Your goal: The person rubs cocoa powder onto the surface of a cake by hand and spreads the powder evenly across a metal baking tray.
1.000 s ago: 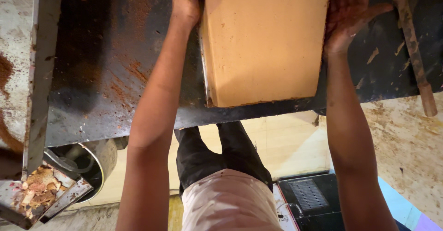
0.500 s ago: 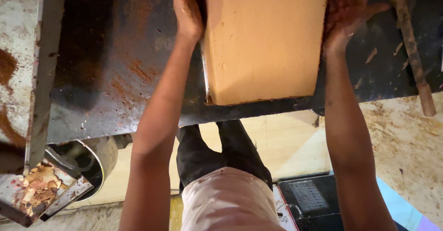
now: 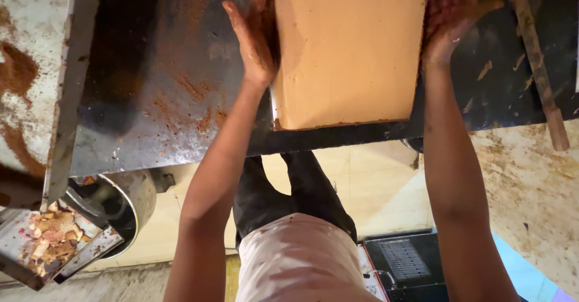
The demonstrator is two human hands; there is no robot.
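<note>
Both my hands press flat on the tan block's (image 3: 350, 48) sides: left hand (image 3: 256, 39), right hand (image 3: 449, 18). It rests on the dark surface (image 3: 157, 85), not yet lifted.

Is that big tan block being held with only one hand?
No: the left hand and right hand press opposite sides of the smooth tan rectangular block.

Tan block (image 3: 350, 54) on dark worktable (image 3: 157, 97)

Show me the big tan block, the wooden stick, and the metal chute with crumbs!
tan block (image 3: 350, 48), head view, middle of its flat face.
wooden stick (image 3: 537, 66), head view, midway along its length.
metal chute (image 3: 90, 255), head view, its right rim.
</note>
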